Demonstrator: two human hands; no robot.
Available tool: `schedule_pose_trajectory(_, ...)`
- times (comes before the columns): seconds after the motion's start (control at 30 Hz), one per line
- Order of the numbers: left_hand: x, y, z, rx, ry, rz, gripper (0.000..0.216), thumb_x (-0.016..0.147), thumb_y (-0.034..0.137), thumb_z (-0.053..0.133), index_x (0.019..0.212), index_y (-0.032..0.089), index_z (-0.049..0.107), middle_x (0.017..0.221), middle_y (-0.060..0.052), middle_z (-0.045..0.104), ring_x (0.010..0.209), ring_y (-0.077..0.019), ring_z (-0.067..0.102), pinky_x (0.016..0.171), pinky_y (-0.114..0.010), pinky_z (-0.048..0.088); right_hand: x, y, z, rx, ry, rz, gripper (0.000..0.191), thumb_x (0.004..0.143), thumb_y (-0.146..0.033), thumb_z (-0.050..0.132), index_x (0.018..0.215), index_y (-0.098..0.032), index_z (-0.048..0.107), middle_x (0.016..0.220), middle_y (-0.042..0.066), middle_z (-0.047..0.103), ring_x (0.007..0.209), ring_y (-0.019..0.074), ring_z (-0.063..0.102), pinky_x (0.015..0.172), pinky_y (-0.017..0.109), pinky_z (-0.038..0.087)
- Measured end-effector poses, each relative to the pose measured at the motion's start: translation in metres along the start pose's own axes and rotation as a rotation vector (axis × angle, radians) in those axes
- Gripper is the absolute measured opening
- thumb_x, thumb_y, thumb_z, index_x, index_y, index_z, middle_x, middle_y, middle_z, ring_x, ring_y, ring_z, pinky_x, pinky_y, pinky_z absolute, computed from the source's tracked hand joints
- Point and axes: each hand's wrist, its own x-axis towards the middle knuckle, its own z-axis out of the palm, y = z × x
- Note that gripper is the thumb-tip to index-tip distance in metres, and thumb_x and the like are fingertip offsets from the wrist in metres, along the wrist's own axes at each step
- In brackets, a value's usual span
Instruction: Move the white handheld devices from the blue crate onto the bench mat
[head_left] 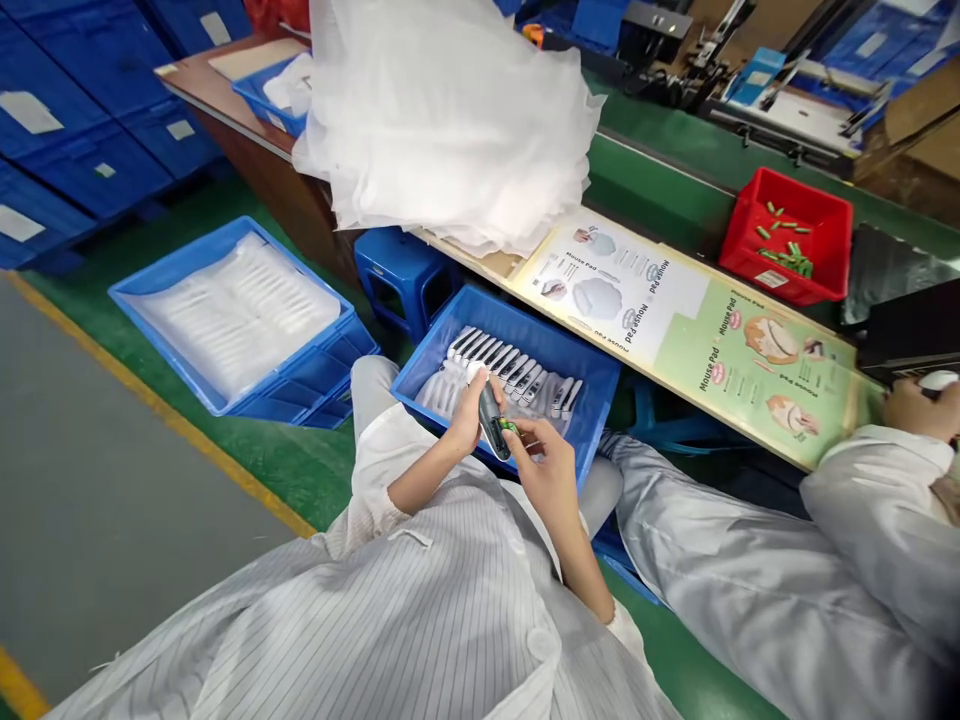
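Observation:
My left hand (469,412) is closed around a slim white-and-dark-grey handheld device (491,420); its exact kind does not show. The device is held tilted over my lap, with an opening at its lower end. At that end, the fingers of my right hand (549,462) pinch a small green battery (508,426). Whether the battery is fully seated in the opening I cannot tell. Just beyond my hands, a blue bin (600,385) rests by my knees, holding rows of similar white-and-black devices (517,368) with clear plastic around them.
A red bin (832,265) with several green batteries stands on the bench at right. Printed mouse pad sheets (675,320) cover its edge. White plastic bags (450,120) are piled ahead. A blue crate (225,395) sits left, near a blue stool (405,265). A co-worker's hand (919,408) is at right.

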Motion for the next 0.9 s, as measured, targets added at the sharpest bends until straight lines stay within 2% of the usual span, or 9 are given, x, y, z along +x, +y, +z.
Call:
schedule_pose_trajectory(0.1,-0.005,-0.01,-0.002,0.073,0.058,-0.002,0.065,0.099,0.081,0.057,0.073,0.021,0.059,0.067,0.0,0.056,0.061,-0.014,0.054,0.063,-0.028,0.048,-0.002,0.01,0.002,-0.086,-0.059,-0.023,0.034,0.107,-0.044,0.065,0.129,-0.024,0.081,0.099,0.007,0.069,0.078,0.0183,0.066,0.067,0.03,0.058)
schedule_pose_trajectory(0.2,-0.005,-0.015,-0.006,0.111,0.064,-0.04,0.066,0.097,0.081,0.06,0.071,0.021,0.062,0.069,-0.001,0.058,0.063,-0.0142,0.057,0.065,-0.028,0.05,-0.002,0.018,0.003,-0.069,-0.131,-0.019,0.041,0.11,-0.043,0.058,0.142,-0.027,0.078,0.103,0.008,0.065,0.074,0.0175,0.064,0.065,0.032,0.062)
schedule_pose_trajectory(0.4,-0.005,-0.015,-0.008,0.025,0.052,-0.096,0.065,0.101,0.077,0.056,0.07,0.021,0.062,0.064,-0.001,0.06,0.061,-0.0148,0.059,0.066,-0.029,0.051,-0.007,0.012,0.005,0.07,-0.072,0.077,0.038,0.104,-0.049,0.069,0.131,-0.025,0.081,0.103,0.008,0.069,0.068,0.0163,0.065,0.052,0.03,0.063)
schedule_pose_trajectory(0.53,-0.004,-0.019,-0.009,0.035,0.044,-0.111,0.067,0.102,0.079,0.053,0.068,0.021,0.063,0.061,-0.002,0.061,0.058,-0.0149,0.058,0.064,-0.029,0.05,-0.007,0.003,0.008,0.162,-0.035,0.173,0.045,0.097,-0.054,0.078,0.128,-0.022,0.079,0.093,0.005,0.074,0.063,0.0163,0.067,0.051,0.029,0.063)
schedule_pose_trajectory(0.63,-0.004,-0.023,-0.01,0.08,0.064,-0.128,0.067,0.099,0.079,0.058,0.067,0.021,0.063,0.063,-0.002,0.062,0.061,-0.0148,0.059,0.065,-0.028,0.049,-0.004,0.002,0.013,0.096,-0.075,0.195,0.046,0.094,-0.057,0.08,0.121,-0.021,0.08,0.081,0.002,0.074,0.059,0.0173,0.067,0.05,0.029,0.061)
schedule_pose_trajectory(0.77,-0.01,-0.034,-0.015,0.109,0.088,-0.229,0.067,0.096,0.082,0.059,0.069,0.021,0.062,0.061,-0.002,0.062,0.059,-0.0157,0.059,0.064,-0.029,0.048,-0.005,0.01,0.02,-0.053,-0.111,0.177,0.038,0.097,-0.057,0.075,0.104,-0.019,0.079,0.069,0.002,0.073,0.055,0.0187,0.068,0.052,0.028,0.056)
schedule_pose_trajectory(0.9,-0.031,-0.066,-0.031,0.117,0.193,-0.391,0.07,0.089,0.087,0.063,0.067,0.02,0.062,0.06,-0.002,0.062,0.057,-0.0156,0.058,0.062,-0.03,0.048,-0.026,0.03,0.027,-0.132,-0.172,0.193,0.039,0.101,-0.056,0.068,0.097,-0.019,0.081,0.071,0.005,0.076,0.06,0.0207,0.071,0.057,0.029,0.053)
